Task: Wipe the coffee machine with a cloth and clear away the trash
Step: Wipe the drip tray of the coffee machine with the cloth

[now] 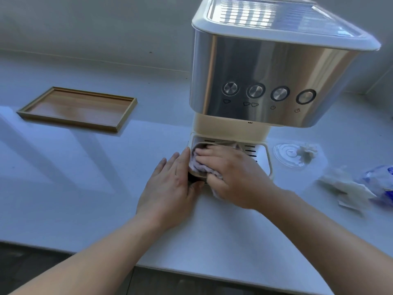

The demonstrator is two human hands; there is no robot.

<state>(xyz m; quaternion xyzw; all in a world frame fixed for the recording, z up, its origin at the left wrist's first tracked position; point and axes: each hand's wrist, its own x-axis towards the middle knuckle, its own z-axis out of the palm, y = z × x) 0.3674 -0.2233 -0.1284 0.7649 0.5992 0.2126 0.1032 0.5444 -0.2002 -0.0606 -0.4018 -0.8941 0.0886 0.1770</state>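
Note:
A steel and cream coffee machine [265, 81] stands on the white counter, with several round buttons on its front. My right hand [231, 173] presses a pale cloth [196, 165] onto the left part of its drip tray [260, 154]. My left hand [170, 186] lies flat against the tray's left front corner, fingers extended, thumb at the front edge. Trash lies to the right of the machine: a clear plastic lid [287, 155] with a crumpled paper wad [307, 151] on it, crumpled white tissues [346, 186], and a blue and white plastic wrapper [380, 179].
An empty wooden tray [78, 108] sits on the counter [85, 177] at the left. A grey wall runs behind the counter. The counter's front edge crosses the bottom of the view, with dark floor below it.

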